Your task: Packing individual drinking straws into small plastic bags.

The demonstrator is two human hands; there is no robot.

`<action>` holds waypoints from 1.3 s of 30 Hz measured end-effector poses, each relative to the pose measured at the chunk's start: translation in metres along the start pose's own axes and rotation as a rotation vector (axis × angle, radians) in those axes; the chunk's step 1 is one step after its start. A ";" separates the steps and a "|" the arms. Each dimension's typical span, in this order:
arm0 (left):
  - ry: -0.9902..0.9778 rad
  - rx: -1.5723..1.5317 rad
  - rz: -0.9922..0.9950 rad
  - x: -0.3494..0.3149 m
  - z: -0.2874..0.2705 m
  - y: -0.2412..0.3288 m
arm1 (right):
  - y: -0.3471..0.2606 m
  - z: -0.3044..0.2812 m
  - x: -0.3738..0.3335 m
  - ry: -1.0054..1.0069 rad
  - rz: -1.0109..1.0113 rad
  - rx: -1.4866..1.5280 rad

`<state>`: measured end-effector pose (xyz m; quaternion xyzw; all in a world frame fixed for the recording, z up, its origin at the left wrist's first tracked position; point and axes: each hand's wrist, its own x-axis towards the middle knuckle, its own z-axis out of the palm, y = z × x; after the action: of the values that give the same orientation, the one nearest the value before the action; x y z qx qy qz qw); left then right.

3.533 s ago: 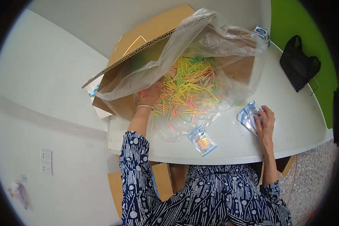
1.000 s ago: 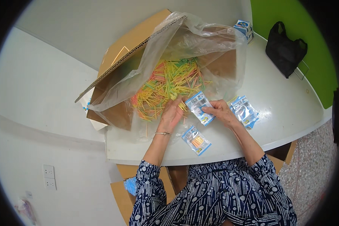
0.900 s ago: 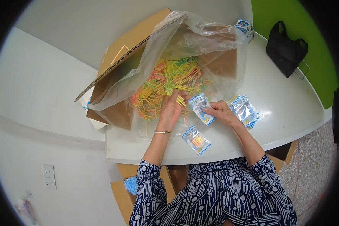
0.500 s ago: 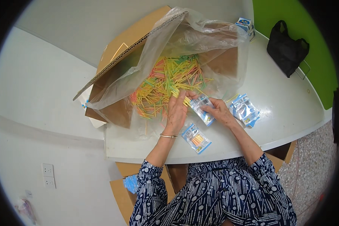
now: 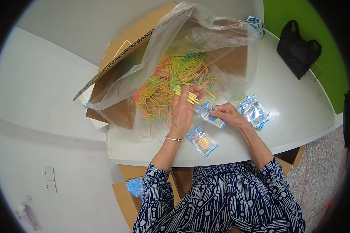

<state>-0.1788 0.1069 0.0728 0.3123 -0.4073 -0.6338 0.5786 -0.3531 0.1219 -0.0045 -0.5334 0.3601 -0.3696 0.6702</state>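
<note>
A small bundle of yellow sticks (image 5: 188, 96) lies in my left hand (image 5: 181, 110), held under the thumb with the other fingers curled behind. Their ends point toward a blue-and-white packet (image 5: 210, 115), which my right hand (image 5: 228, 115) pinches between thumb and fingers. Packet and sticks are a small gap apart. Beyond my left hand, a heap of thin yellow, green and pink sticks (image 5: 171, 79) fills the plastic-lined cardboard box (image 5: 122, 112). Between my forearms rests a clear-fronted packet (image 5: 202, 140) with orange-yellow sticks inside.
Several flat blue-edged packets (image 5: 254, 111) are stacked right of my right hand on the white table (image 5: 291, 112). A black bag (image 5: 297, 50) and a small blue-and-white carton (image 5: 255, 23) stand farther back. Below the table's edge, an open carton holds blue packets (image 5: 135, 187).
My left hand has drawn slightly away from the packet, its fingers opening out behind the sticks. The packet in my right hand has tilted flatter.
</note>
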 end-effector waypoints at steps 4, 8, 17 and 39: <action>-0.044 0.060 -0.002 -0.004 0.002 -0.001 | -0.008 0.001 -0.003 -0.069 0.053 0.161; -0.122 0.190 -0.056 -0.007 0.004 -0.003 | -0.003 -0.003 -0.002 -0.104 0.051 0.185; -0.291 0.551 -0.021 -0.022 -0.009 -0.013 | -0.003 -0.001 -0.004 -0.135 0.047 0.228; -0.414 2.109 0.751 0.023 -0.120 0.009 | -0.003 -0.012 -0.005 0.037 -0.081 0.309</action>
<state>-0.0737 0.0655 0.0261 0.3909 -0.8928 0.1988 0.1026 -0.3662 0.1201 -0.0032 -0.4313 0.2895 -0.4572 0.7219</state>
